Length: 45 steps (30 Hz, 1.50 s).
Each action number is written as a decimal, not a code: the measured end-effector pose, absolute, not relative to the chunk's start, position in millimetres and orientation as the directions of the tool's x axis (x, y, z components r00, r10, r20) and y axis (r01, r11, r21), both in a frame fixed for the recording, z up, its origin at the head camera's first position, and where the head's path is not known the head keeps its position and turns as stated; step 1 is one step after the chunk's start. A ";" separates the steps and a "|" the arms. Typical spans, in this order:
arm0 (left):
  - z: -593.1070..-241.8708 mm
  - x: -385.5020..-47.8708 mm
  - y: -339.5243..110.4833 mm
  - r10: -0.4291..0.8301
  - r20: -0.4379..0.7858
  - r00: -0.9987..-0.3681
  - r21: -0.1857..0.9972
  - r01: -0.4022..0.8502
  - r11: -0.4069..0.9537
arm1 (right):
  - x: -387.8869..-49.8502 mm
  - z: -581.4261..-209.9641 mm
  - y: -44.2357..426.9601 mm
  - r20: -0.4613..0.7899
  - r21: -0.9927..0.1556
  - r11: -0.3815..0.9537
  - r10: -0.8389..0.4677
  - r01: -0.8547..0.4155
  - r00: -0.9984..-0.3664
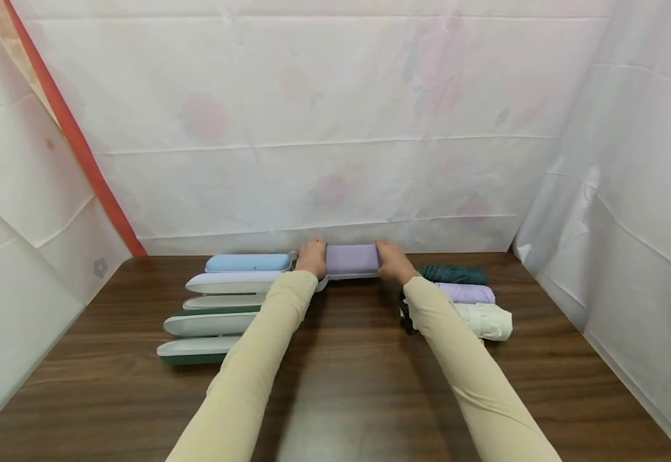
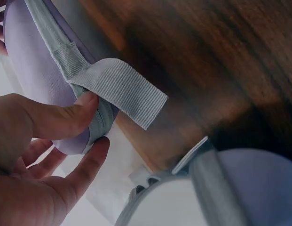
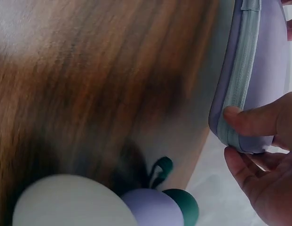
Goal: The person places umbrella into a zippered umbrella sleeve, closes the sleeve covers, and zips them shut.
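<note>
A lilac zippered case (image 1: 351, 260) with a grey zip band is gripped at both ends near the back edge of the table. My left hand (image 1: 312, 258) holds its left end, thumb (image 2: 75, 117) on the grey band beside a ribbed grey tab (image 2: 127, 92). The right end is held by my right hand (image 1: 394, 262), thumb (image 3: 251, 120) on the zip and fingers around the rounded end. In the head view the zip band faces me along the lower edge. Nothing shows whether anything is inside.
Left of the case lie several long oval cases in a row, including a light blue one (image 1: 248, 262) and a dark green one with grey (image 1: 214, 324). To the right lie three folded umbrellas: dark green (image 1: 456, 274), lilac (image 1: 467, 293) and cream (image 1: 490, 321). White sheeting (image 1: 335, 128) hangs behind.
</note>
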<state>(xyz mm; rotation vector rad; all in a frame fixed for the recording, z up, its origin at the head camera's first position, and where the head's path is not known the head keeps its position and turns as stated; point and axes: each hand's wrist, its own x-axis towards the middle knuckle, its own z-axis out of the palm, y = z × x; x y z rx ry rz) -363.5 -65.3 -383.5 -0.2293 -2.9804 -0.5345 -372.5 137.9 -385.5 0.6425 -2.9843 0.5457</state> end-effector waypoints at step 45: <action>-289.4 -323.1 -113.1 0.327 0.044 -0.944 0.167 0.329 0.929 | -346.8 -319.9 178.8 -0.101 -0.538 0.709 -0.591 -0.456 -0.800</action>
